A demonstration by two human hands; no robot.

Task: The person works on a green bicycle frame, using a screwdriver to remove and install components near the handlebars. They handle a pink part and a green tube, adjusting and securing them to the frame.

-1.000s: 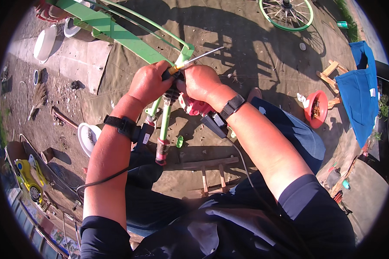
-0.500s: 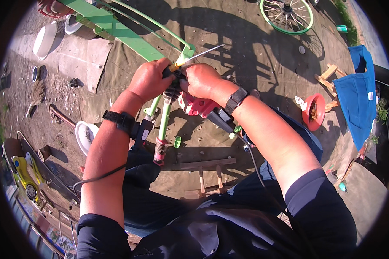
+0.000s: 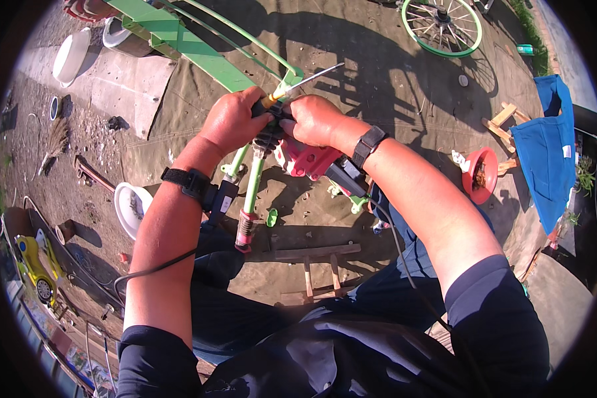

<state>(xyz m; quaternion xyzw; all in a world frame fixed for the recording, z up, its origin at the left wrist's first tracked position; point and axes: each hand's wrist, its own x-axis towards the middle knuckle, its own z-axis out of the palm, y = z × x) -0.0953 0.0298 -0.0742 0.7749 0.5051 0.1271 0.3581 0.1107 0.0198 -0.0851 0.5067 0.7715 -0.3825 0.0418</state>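
Note:
My left hand [image 3: 232,121] is closed around the dark handle of a screwdriver with a yellow collar. The screwdriver's long metal shaft [image 3: 314,79] points up and right, crossing the end of a green bicycle frame [image 3: 205,58]. My right hand [image 3: 317,121] is closed, its thumb and fingers at a black fitting [image 3: 269,136] beside the left hand; the fingers partly hide what they grip. From that fitting a green fork leg [image 3: 253,182] with a pink lower end runs toward me. A pink part [image 3: 308,161] sits just below my right hand.
A low wooden stool [image 3: 318,251] stands in front of my legs. A spoked wheel with a green rim [image 3: 476,41] lies at the far right. To the right are a red bowl [image 3: 472,189] and blue cloth [image 3: 544,149] near a wooden stand; a white basin [image 3: 121,211] lies left.
The right hand and wrist have shifted slightly right, and the pink part has tilted a little with them. The left hand keeps its hold on the screwdriver.

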